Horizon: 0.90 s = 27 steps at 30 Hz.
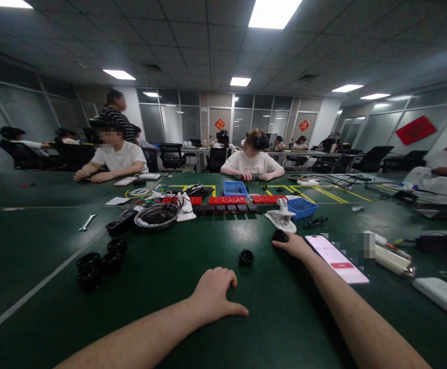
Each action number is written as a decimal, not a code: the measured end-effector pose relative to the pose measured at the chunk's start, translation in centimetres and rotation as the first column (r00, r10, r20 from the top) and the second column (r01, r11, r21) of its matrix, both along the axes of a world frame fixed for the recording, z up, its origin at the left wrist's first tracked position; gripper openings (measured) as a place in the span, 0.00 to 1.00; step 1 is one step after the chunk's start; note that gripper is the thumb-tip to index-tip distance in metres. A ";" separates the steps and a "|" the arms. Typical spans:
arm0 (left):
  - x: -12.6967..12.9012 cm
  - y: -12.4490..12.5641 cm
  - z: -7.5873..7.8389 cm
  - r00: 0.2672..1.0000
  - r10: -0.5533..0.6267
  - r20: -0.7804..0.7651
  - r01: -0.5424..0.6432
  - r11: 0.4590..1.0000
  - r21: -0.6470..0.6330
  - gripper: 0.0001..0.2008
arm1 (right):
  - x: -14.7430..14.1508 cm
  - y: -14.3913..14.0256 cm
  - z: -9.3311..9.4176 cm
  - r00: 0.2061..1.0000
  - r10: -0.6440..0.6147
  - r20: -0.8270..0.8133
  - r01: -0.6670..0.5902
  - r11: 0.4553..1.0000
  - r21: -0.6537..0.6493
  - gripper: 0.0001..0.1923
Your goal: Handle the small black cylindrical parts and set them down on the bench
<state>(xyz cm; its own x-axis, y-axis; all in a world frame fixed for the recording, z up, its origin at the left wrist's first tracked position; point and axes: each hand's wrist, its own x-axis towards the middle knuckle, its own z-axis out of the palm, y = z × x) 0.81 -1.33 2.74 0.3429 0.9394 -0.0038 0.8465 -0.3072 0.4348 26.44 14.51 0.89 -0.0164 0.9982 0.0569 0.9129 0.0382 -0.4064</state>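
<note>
touching upright black cap, right hand

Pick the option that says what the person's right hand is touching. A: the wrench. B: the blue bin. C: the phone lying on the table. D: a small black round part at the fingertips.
D: the right hand reaches forward with its fingertips on a small black round part, while the phone lies beside the wrist, apart from the fingers.
</note>
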 end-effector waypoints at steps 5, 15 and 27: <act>-0.1 0.2 -0.2 1.000 -0.016 -0.024 0.016 1.000 0.008 0.24 | -3.0 -3.0 3.1 0.998 -0.026 -0.053 0.037 0.977 0.210 0.30; -0.9 1.0 -1.5 0.988 -0.137 -0.075 0.144 0.983 0.111 0.16 | -11.2 -10.2 2.3 0.892 0.348 0.290 -0.373 0.927 0.036 0.20; -1.0 1.0 -1.5 0.985 -0.157 -0.070 0.166 0.975 0.150 0.14 | -8.1 -8.0 2.5 0.864 0.440 0.246 -0.432 0.898 -0.088 0.21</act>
